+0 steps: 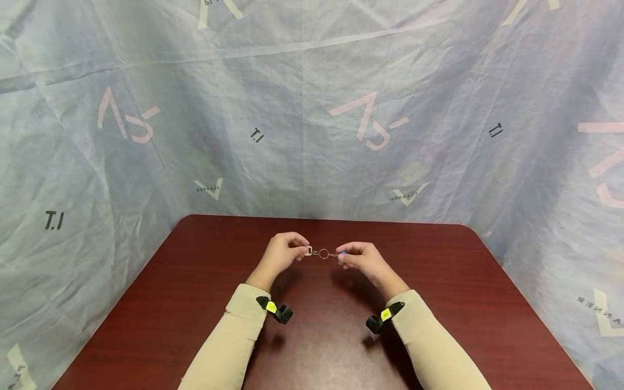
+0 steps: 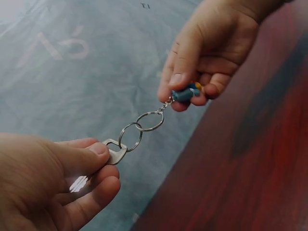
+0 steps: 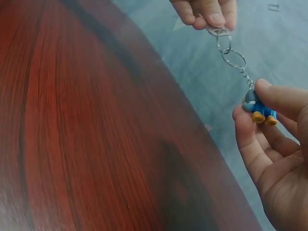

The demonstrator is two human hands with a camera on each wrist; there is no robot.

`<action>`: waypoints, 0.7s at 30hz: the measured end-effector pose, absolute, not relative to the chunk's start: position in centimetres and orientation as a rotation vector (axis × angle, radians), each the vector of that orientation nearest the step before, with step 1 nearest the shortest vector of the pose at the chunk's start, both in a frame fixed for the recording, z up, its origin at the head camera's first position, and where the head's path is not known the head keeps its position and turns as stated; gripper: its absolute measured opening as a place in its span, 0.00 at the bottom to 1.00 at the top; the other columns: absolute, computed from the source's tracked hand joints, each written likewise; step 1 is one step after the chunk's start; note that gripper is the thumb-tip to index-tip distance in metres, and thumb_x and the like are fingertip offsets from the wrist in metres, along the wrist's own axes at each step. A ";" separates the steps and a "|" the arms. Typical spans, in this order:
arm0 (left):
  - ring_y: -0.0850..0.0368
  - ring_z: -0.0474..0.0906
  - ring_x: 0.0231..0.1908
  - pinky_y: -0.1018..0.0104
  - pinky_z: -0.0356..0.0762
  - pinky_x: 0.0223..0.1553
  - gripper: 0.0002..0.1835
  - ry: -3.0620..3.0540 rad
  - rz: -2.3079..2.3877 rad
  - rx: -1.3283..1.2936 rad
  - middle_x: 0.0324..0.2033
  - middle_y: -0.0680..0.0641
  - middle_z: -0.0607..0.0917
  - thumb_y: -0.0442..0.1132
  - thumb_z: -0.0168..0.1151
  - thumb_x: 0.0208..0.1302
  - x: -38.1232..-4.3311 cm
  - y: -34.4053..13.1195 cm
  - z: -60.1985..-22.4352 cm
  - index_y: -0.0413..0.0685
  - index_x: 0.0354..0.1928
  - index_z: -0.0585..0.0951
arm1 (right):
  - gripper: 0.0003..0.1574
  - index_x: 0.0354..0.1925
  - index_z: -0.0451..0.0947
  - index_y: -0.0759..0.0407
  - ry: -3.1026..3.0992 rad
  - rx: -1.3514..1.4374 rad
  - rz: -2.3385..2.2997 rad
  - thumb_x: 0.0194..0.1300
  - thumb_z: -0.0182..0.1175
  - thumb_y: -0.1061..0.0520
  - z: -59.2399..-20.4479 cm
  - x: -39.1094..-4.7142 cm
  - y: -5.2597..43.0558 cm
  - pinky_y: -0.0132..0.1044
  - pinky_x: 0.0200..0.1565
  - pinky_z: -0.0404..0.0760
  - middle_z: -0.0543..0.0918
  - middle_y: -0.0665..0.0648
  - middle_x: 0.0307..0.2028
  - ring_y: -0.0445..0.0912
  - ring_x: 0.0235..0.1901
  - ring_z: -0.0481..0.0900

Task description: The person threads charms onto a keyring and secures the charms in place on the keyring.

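My left hand [image 1: 279, 254] pinches the head of a silver key [image 2: 117, 157] between thumb and fingers, and part of the blade shows below the thumb in the left wrist view. A split ring [image 2: 141, 139] runs through the hole in the key's head and links with a second ring [image 2: 150, 130]. From that second ring a short chain [image 3: 246, 77] leads to a small blue figurine charm [image 3: 257, 107] with yellow-orange feet. My right hand [image 1: 364, 260] holds this charm by thumb and fingertips. Key, rings and charm stretch in a line between both hands, above the table.
Below the hands lies a dark red wooden table [image 1: 312, 346] with rounded far corners. Grey cloth [image 1: 312, 135] printed with letters hangs behind it and at both sides. Each wrist wears a black camera strap over a beige sleeve [image 1: 221, 338].
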State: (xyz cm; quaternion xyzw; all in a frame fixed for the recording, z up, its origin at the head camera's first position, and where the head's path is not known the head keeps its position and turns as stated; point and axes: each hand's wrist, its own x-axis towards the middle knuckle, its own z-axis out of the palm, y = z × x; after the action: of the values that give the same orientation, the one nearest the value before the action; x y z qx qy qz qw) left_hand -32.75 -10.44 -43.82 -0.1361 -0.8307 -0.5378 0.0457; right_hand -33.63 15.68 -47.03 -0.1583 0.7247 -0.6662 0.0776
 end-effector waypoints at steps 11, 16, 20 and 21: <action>0.51 0.85 0.28 0.53 0.86 0.37 0.03 -2.619 -1.738 -0.297 0.28 0.48 0.86 0.30 0.69 0.64 -33.7 -9.9 -46.5 0.42 0.37 0.89 | 0.22 0.54 0.76 0.77 2.350 -0.437 -1.759 0.67 0.66 0.65 -47.7 -34.8 16.1 0.44 0.41 0.86 0.87 0.64 0.39 0.57 0.38 0.85; 0.57 0.83 0.26 0.58 0.86 0.34 0.03 -2.626 -1.788 -0.229 0.30 0.46 0.87 0.28 0.69 0.64 -34.1 -9.7 -47.6 0.40 0.37 0.88 | 0.19 0.54 0.78 0.75 2.377 -0.376 -1.709 0.68 0.65 0.65 -47.6 -34.7 15.7 0.47 0.43 0.86 0.86 0.62 0.38 0.59 0.39 0.85; 0.56 0.84 0.26 0.60 0.86 0.32 0.03 -2.633 -1.809 -0.189 0.31 0.45 0.87 0.27 0.68 0.64 -34.1 -9.8 -48.2 0.38 0.38 0.88 | 0.17 0.52 0.79 0.74 2.393 -0.340 -1.685 0.67 0.66 0.65 -48.0 -34.9 15.4 0.46 0.42 0.86 0.84 0.61 0.36 0.57 0.38 0.85; 0.56 0.84 0.26 0.60 0.86 0.32 0.03 -2.636 -1.815 -0.177 0.31 0.45 0.87 0.27 0.68 0.64 -34.1 -9.8 -48.3 0.38 0.38 0.88 | 0.16 0.52 0.80 0.73 2.397 -0.330 -1.670 0.67 0.66 0.65 -48.1 -35.0 15.4 0.45 0.42 0.86 0.84 0.61 0.36 0.57 0.38 0.85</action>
State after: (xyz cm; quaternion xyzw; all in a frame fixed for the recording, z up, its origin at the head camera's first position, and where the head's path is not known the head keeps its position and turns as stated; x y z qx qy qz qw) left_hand -34.10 -9.79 -48.28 -0.0552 -0.8219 -0.5660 -0.0319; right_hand -34.96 15.36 -48.07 -0.1118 0.8112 -0.5651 0.1005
